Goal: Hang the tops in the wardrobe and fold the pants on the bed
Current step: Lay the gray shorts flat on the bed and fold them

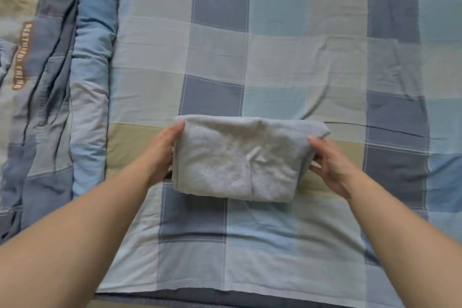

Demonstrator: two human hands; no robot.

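Note:
Light grey pants (240, 157), folded into a compact rectangle, lie on the checked bed sheet (275, 57) near the bed's front edge. My left hand (163, 152) grips the bundle's left side, thumb on top and fingers tucked underneath. At the bundle's right end my right hand (330, 165) holds the fabric, thumb over the top edge and fingers curled below. No tops and no wardrobe are in view.
A rolled-up quilt (62, 82) in blue, grey and beige checks runs along the left side of the bed. The sheet's front edge (225, 295) shows at the bottom. Flat sheet stretches beyond and to the right of the pants.

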